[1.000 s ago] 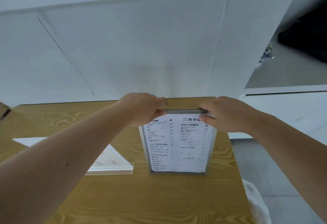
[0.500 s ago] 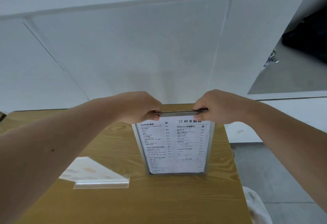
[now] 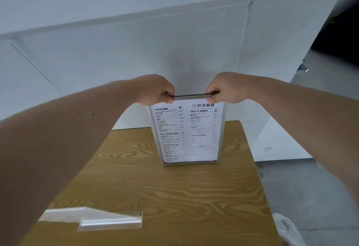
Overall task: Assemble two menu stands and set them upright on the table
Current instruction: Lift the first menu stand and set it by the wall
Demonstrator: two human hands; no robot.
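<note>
A clear acrylic menu stand (image 3: 187, 133) with a printed white menu sheet inside stands upright on the wooden table (image 3: 174, 191), near its far right part. My left hand (image 3: 155, 91) pinches the stand's top left corner. At the top right corner my right hand (image 3: 226, 88) pinches it the same way. A second clear acrylic stand (image 3: 108, 219) lies flat on the table at the near left, partly hidden by my left forearm.
A white wall runs just behind the table. The table's right edge drops to a grey floor (image 3: 314, 197). A white cloth-like object (image 3: 287, 230) shows at the lower right beside the table. A dark area (image 3: 338, 35) lies at the far right.
The view has tilted and shifted, so the upright stand now appears farther back on the table. The flat stand has dropped toward the lower left of the view. Both hands keep their hold.
</note>
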